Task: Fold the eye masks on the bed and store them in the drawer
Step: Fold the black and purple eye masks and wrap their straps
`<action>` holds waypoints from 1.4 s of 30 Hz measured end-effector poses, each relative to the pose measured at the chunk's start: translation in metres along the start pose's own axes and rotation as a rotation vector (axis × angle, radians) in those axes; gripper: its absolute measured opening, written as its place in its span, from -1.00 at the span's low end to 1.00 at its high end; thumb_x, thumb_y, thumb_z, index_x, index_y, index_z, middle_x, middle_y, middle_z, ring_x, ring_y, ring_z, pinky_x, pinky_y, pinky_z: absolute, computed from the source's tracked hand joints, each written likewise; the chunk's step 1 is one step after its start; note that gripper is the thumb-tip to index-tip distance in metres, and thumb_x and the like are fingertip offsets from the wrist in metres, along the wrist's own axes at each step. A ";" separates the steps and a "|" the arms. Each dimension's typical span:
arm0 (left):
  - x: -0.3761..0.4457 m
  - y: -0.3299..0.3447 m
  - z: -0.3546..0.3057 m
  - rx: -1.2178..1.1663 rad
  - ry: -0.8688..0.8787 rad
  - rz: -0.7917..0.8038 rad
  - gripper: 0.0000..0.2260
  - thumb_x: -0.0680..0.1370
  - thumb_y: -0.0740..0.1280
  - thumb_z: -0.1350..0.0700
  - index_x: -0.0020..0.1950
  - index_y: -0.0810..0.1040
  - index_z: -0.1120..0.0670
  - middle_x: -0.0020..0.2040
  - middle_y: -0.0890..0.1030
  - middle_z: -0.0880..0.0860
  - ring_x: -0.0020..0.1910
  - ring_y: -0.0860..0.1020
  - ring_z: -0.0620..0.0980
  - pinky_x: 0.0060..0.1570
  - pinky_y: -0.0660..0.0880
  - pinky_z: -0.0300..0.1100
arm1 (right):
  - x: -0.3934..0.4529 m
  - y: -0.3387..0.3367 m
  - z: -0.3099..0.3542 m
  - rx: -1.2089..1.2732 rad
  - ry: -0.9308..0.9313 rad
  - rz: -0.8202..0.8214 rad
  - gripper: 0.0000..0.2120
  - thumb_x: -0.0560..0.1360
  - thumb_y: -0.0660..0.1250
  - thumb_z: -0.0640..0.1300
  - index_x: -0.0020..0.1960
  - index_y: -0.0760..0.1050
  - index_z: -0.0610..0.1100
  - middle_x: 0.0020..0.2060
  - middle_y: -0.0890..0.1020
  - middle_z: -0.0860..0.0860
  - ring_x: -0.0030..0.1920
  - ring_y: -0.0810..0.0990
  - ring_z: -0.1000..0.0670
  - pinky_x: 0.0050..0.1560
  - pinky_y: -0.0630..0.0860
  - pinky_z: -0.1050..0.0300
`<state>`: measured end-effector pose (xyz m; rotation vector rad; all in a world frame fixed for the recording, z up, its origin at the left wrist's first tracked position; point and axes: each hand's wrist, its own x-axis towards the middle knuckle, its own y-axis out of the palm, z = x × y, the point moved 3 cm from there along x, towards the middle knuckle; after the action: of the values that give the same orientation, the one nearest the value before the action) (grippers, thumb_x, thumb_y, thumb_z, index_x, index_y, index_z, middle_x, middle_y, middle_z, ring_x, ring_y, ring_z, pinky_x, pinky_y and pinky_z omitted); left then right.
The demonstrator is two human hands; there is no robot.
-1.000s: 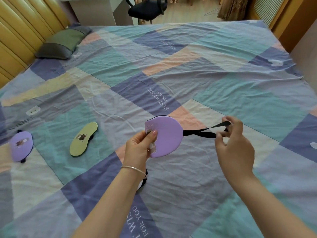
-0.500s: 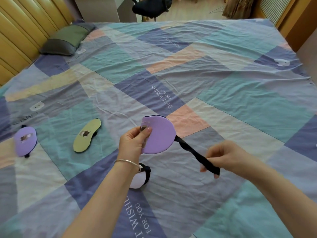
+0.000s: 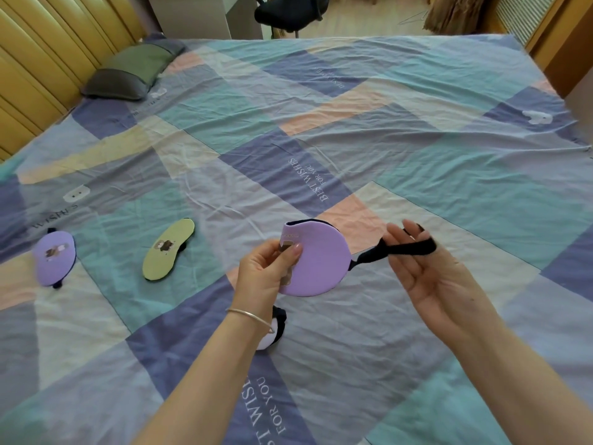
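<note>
The folded purple eye mask (image 3: 316, 260) is held above the patchwork bed sheet (image 3: 417, 149), doubled in half. The left hand (image 3: 264, 276) pinches its folded edge between thumb and fingers. The black elastic strap (image 3: 396, 250) runs from the mask's right side to the right hand (image 3: 430, 271).

Change noted: half a second ago the right hand was low, fingers curled round the strap's end, with the strap hanging diagonally down. It has now risen to the mask's level, palm turned up, fingers nearly straight and close together, the strap looped over the fingertips (image 3: 414, 229). Judgement: the strap is being gathered for wrapping round the folded mask, so this mask's fold is underway but not secured.

Outstanding items: a second purple eye mask (image 3: 54, 258) and a yellow-green eye mask (image 3: 168, 248) lie flat and unfolded on the sheet, well to the left. A white bundle with black strap (image 3: 272, 332), apparently a mask already wrapped, lies beneath the left wrist. No drawer is visible. A dark pillow (image 3: 128, 72) rests near the headboard.
</note>
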<state>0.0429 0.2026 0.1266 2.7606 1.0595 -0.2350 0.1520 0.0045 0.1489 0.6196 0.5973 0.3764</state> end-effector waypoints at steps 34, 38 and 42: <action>-0.007 0.011 -0.006 0.040 0.057 0.034 -0.85 0.44 0.43 0.07 -0.04 0.52 -0.08 -0.27 0.60 0.13 -0.26 0.53 0.03 -0.26 0.45 -0.09 | 0.008 0.037 -0.036 -0.651 -0.042 0.130 -0.65 0.40 0.41 -0.06 0.16 0.48 -0.07 -0.03 0.67 -0.05 -0.06 0.64 0.03 -0.04 0.56 0.09; 0.002 0.004 -0.002 -0.061 0.028 -0.007 -0.82 0.54 0.25 0.26 -0.05 0.58 0.01 -0.19 0.64 0.07 -0.16 0.57 -0.01 -0.11 0.50 -0.15 | 0.008 0.036 -0.051 -0.633 0.049 0.161 -0.52 0.26 0.48 0.08 0.11 0.56 -0.11 -0.06 0.71 -0.04 -0.13 0.66 0.01 -0.02 0.60 0.06; 0.007 -0.011 0.009 -0.171 -0.152 -0.072 -0.81 0.47 0.24 0.11 -0.17 0.66 0.06 -0.20 0.62 0.11 -0.17 0.56 0.03 -0.19 0.51 -0.17 | 0.015 0.033 -0.064 -0.609 0.029 0.135 -0.83 0.44 0.39 -0.18 0.03 0.61 -0.16 -0.19 0.72 -0.03 -0.27 0.66 0.03 -0.14 0.63 0.15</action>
<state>0.0403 0.2133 0.1151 2.5134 1.0865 -0.3416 0.1182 0.0644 0.1220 0.0685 0.4362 0.6624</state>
